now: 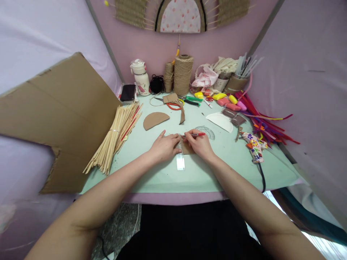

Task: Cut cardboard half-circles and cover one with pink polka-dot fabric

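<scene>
My left hand (165, 146) lies with its fingers spread, pressing a clear ruler (180, 162) down over a small piece of cardboard (189, 148). A red pen (200, 134) is gripped in my right hand (201, 146), its tip close to the ruler's upper end. Just behind the right hand, partly covered by it, rests a clear protractor (208, 131). Beyond my left hand lies a brown cardboard half-circle (156, 120). A white half-disc (221, 121) is to the right of the protractor.
Bundled wooden sticks (112, 141) and a big cardboard sheet (67, 108) stand left. Scissors (173, 106), twine spools (183, 76) and a bottle (141, 79) are at the back. On the right lie pipe cleaners (267, 122), clay packs (233, 106) and a corded glue gun (255, 144).
</scene>
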`<state>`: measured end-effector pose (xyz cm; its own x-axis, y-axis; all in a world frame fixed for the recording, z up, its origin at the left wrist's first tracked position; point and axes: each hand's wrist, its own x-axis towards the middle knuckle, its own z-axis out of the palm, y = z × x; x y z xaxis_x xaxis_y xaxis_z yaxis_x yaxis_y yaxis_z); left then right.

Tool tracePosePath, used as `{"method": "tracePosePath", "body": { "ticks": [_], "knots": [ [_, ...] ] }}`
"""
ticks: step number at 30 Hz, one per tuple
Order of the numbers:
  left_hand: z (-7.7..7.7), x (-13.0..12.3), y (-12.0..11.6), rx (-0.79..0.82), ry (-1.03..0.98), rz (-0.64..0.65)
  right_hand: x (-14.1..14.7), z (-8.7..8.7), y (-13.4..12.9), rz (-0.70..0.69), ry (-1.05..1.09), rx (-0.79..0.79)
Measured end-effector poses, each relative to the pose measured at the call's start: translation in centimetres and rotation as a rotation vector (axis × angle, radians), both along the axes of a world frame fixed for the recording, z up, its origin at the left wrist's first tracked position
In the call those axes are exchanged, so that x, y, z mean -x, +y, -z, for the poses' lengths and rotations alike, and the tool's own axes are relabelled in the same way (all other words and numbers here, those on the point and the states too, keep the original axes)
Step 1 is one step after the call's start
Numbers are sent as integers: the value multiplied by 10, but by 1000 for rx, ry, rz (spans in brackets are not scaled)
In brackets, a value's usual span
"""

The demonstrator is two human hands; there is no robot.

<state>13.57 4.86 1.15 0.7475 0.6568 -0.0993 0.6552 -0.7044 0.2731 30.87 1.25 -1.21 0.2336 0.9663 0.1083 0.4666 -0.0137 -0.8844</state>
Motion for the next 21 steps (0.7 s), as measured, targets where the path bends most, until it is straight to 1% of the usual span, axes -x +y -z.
{"method": "tracePosePath", "body": {
  "ticks": [7, 12, 15, 21],
  "knots": [
    [0, 0, 0, 9, 9, -7, 3, -6, -9, -16, -6, 18],
    [-2, -1, -1, 5, 15, -5, 2, -3, -17, -44, -5, 33],
    [-1, -1, 0, -1, 23, -3, 2, -2, -25, -48, -2, 33],
    [1, 0, 0, -4, 16, 1, 6, -8, -45, -52, 14, 71]
  ]
}}
